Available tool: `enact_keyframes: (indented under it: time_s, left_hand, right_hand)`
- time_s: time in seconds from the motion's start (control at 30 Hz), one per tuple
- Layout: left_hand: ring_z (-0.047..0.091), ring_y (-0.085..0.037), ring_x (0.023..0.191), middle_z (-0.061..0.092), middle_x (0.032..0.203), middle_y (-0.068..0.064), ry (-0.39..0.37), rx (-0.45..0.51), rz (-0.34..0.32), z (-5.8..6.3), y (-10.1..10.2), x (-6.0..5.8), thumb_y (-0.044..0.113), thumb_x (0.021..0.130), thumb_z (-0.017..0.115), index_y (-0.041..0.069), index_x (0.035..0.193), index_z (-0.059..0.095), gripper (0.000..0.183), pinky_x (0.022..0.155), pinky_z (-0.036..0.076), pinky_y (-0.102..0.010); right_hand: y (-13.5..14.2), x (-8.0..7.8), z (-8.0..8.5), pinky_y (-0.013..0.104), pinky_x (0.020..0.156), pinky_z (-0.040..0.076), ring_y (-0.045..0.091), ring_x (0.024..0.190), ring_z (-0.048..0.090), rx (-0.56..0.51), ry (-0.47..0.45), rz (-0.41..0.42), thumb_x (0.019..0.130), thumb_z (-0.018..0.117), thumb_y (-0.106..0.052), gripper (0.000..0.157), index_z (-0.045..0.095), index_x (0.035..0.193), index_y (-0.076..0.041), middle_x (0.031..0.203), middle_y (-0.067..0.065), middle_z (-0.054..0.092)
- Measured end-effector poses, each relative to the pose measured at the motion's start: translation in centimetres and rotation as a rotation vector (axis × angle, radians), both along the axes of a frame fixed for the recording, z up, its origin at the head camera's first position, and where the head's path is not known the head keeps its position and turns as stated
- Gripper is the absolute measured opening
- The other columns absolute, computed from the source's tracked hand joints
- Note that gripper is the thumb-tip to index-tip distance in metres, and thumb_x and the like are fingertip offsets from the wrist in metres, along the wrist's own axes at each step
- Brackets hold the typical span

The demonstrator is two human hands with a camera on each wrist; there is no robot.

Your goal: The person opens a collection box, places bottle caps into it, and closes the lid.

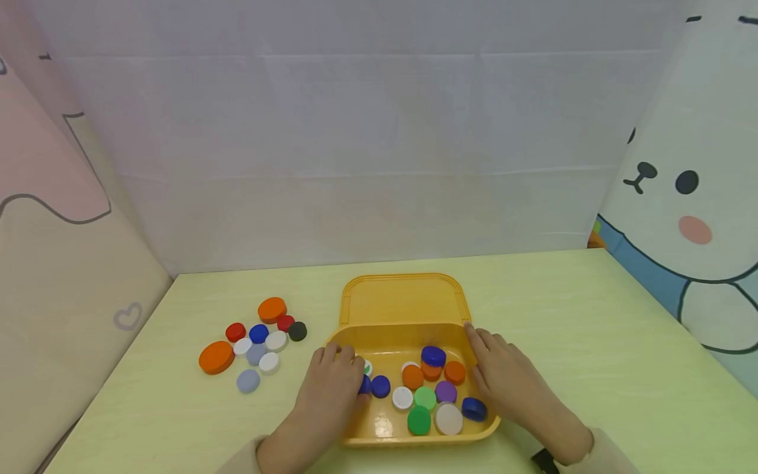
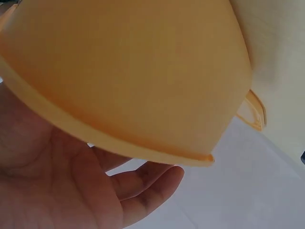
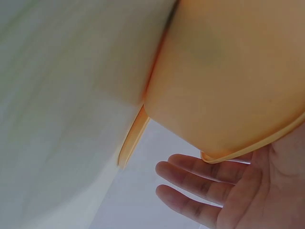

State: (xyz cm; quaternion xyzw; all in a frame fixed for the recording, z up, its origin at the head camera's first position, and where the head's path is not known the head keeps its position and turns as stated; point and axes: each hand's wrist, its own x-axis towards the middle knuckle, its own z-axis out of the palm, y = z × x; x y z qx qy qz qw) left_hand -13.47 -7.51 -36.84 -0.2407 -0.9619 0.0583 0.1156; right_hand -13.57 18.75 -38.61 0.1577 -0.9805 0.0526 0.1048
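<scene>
A yellow plastic box [image 1: 379, 440] holds several bottle caps in many colours. My left hand [image 1: 333, 382] reaches over the box's left rim with bent fingers. Between its index finger and thumb it pinches a blue bottle cap [image 1: 365, 384], partly hidden by the fingers. Another blue cap [image 1: 381, 386] lies just to the right of it. On the right side, my right hand [image 1: 510, 378] rests on the box's rim with fairly straight fingers, its thumb at the inner wall. Both wrist views show the box's outer wall [image 2: 133, 71], which hides the thumbs and the caps.
Behind the box lies its yellow lid [image 1: 405, 299], flat on the table. To the left, several loose caps are spread on the table, among them a large orange cap [image 1: 216, 357] and a black cap [image 1: 298, 331]. A white cloth [image 1: 379, 131] hangs along the table's back edge.
</scene>
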Motion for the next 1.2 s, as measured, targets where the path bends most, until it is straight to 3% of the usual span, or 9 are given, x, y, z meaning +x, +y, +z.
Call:
enact_keyframes:
  time_s: [0.17, 0.4, 0.77, 1.0, 1.2]
  left_hand:
    - [0.048, -0.024, 0.081, 0.052, 0.077, -0.003, 0.035, -0.048, -0.017, -1.0, 0.2, 0.1, 0.032, 0.069, 0.076, 0.013, 0.081, 0.065, 0.026, 0.075, 0.042, -0.037]
    - [0.046, -0.023, 0.078, 0.053, 0.076, -0.003, 0.019, -0.096, -0.003, -1.7, 0.4, 0.1, 0.041, 0.064, 0.078, 0.012, 0.079, 0.065, 0.035, 0.074, 0.041, -0.037]
    - [0.046, -0.023, 0.078, 0.053, 0.077, -0.004, -0.016, -0.117, 0.005, -1.5, 0.5, 0.2, 0.037, 0.07, 0.074, 0.012, 0.083, 0.063, 0.03, 0.076, 0.041, -0.037]
    - [0.049, -0.026, 0.092, 0.055, 0.086, -0.004, -0.034, 0.005, 0.016, -0.5, 0.0, 0.3, 0.04, 0.072, 0.073, 0.013, 0.088, 0.063, 0.033, 0.084, 0.041, -0.04]
    - [0.049, -0.029, 0.1, 0.057, 0.095, -0.005, 0.009, 0.128, 0.056, 0.9, -1.2, 0.5, 0.037, 0.073, 0.073, 0.01, 0.088, 0.063, 0.033, 0.089, 0.041, -0.043]
  right_hand:
    - [-0.1, 0.0, 0.0, 0.042, 0.083, 0.049, 0.027, 0.102, 0.055, -0.001, 0.003, 0.001, 0.085, 0.056, -0.016, 0.053, 0.042, 0.133, 0.001, 0.12, 0.015, 0.055]
    - [-0.1, 0.0, 0.0, 0.043, 0.084, 0.048, 0.028, 0.104, 0.055, 0.001, -0.014, -0.005, 0.085, 0.056, -0.017, 0.054, 0.041, 0.134, 0.001, 0.121, 0.015, 0.054]
    - [-0.1, 0.0, -0.1, 0.043, 0.084, 0.049, 0.028, 0.104, 0.055, -0.001, -0.01, 0.001, 0.085, 0.055, -0.017, 0.053, 0.041, 0.134, 0.001, 0.121, 0.015, 0.054]
    - [0.0, 0.0, -0.1, 0.043, 0.083, 0.049, 0.028, 0.103, 0.055, 0.0, 0.005, 0.002, 0.085, 0.056, -0.016, 0.053, 0.041, 0.133, 0.001, 0.12, 0.015, 0.055]
    - [0.0, 0.0, -0.1, 0.044, 0.083, 0.049, 0.029, 0.103, 0.055, -0.003, 0.006, 0.005, 0.085, 0.056, -0.016, 0.053, 0.042, 0.133, 0.001, 0.12, 0.015, 0.055]
